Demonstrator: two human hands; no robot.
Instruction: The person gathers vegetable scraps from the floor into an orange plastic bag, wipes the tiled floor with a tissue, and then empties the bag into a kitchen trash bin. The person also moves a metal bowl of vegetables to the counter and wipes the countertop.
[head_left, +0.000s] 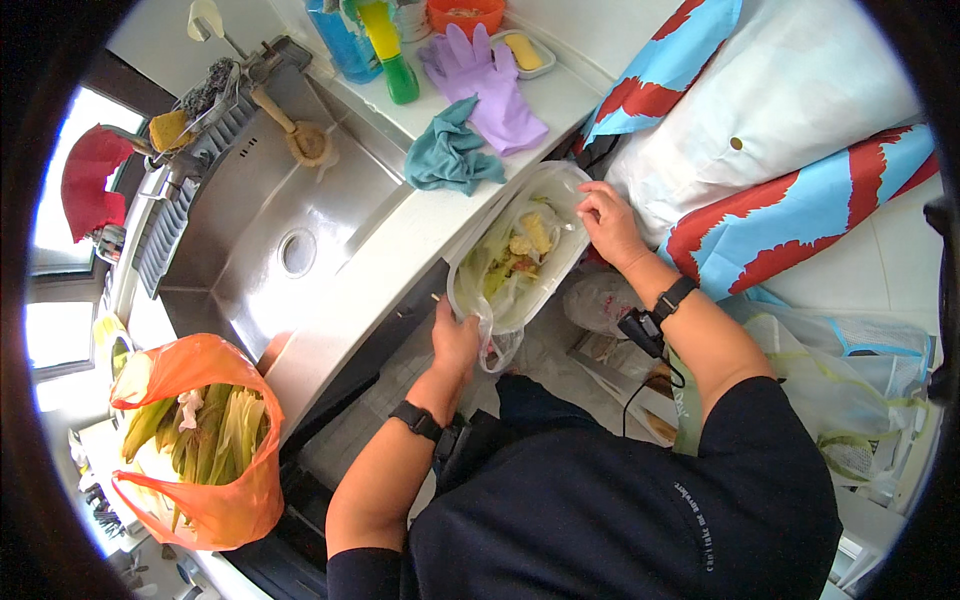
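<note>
Before me, just off the counter's front edge, is a white plastic bin (566, 281) lined with a clear plastic bag (495, 341). Wet food scraps (525, 259), with yellowish lumps and green bits, lie inside it. My left hand (456, 341) grips the bag at the bin's lower left end, where a loose fold of the plastic hangs over the rim. Its fingertips are partly hidden. At the opposite end my right hand (609, 225) has its fingers bent over the rim, pinching the liner's edge.
A steel sink (337, 217) holds a wooden-handled brush (304, 139). An orange plastic bag of corn husks (202, 450) stands at the counter's left. A teal cloth (454, 154), purple rubber glove (502, 97) and spray bottle (390, 60) lie behind. Large bags (750, 150) crowd the right.
</note>
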